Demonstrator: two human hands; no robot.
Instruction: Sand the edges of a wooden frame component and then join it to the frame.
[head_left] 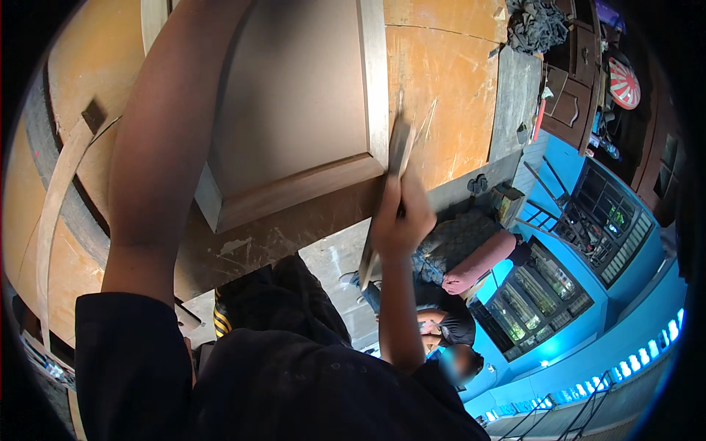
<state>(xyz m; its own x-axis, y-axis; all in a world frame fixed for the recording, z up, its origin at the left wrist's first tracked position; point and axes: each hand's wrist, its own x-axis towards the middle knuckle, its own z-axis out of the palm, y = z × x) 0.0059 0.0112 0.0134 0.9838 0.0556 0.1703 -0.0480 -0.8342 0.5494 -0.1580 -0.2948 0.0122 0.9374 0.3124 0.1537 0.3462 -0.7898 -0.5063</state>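
A framed wooden panel (294,95) with pale rails lies on the worktable. My left forearm (162,147) reaches across the panel's left side, and its hand is beyond the upper edge of the picture. At the panel's near right corner, my right hand (407,217) is closed round a long, narrow strip (401,140), apparently of wood. The strip runs lengthwise beside the frame's corner, its far end over the tabletop and its near end past the table's edge. Whether it touches the frame I cannot tell.
The scratched orange-brown tabletop (448,95) carries a grey board (515,99) and a dark crumpled cloth (537,26) at right. A curved wooden strip (55,213) lies at left. Beyond the table's right edge, a person in a pink top (482,261) and another in dark clothes (456,327) are nearby.
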